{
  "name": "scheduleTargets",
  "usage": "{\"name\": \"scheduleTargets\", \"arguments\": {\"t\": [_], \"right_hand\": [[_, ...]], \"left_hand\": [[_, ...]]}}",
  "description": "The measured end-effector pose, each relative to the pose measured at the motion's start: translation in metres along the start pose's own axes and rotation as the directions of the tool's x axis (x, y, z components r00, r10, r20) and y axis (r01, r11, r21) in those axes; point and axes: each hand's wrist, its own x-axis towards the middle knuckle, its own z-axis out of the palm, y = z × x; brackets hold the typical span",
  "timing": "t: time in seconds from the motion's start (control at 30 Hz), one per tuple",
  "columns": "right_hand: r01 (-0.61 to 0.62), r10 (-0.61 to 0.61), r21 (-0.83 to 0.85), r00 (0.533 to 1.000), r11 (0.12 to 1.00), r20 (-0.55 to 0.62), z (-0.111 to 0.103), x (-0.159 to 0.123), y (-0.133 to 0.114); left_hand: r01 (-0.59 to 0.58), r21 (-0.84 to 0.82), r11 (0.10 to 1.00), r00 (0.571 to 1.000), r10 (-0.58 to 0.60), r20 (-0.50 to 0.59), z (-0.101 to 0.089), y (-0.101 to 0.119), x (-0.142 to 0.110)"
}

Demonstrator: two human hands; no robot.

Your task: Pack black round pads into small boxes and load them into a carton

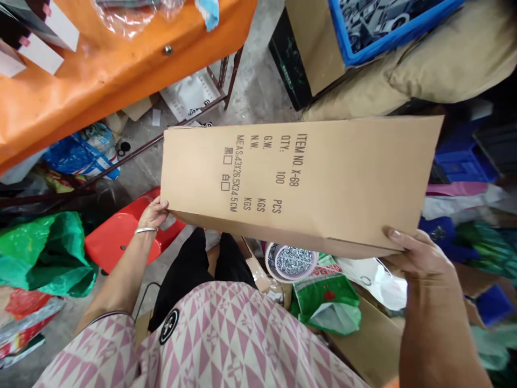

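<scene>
Cardboard sheet [291, 183], printed with "ITEM NO. X-68", was held up flat across the middle of the view, above the person's lap. The left hand [152, 214] grasped its near left corner, and the right hand [416, 256] grasped its near right corner, thumb lying on the printed face. The sheet stood in the way of much of the concrete floor [258, 81] beyond it.

Just under the left hand sat a red plastic stool [121, 242], with a green plastic bag [48, 253] to its left. An orange-covered table [100, 64] ran along the far left. At far right, a blue crate [396, 27] of metal parts rested on a cardboard box [315, 48], beside a tan sack [452, 59]. Below the sheet lay a round dish [291, 261] of silvery pieces, touching a green-printed bag [327, 296].
</scene>
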Motion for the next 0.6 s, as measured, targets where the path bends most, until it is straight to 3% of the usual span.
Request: {"name": "scheduleTargets", "arguments": {"t": [0.37, 0.6], "right_hand": [[0.003, 0.002, -0.041, 0.993, 0.999, 0.121, 0.029, -0.007, -0.001], [0.048, -0.041, -0.042, 0.987, 0.998, 0.157, 0.048, -0.005, -0.008]], "left_hand": [[0.06, -0.108, 0.992, 0.994, -0.07, -0.087, -0.025, 0.004, 0.011], [0.087, -0.118, 0.989, 0.988, -0.101, -0.12, -0.048, 0.032, 0.01]]}}
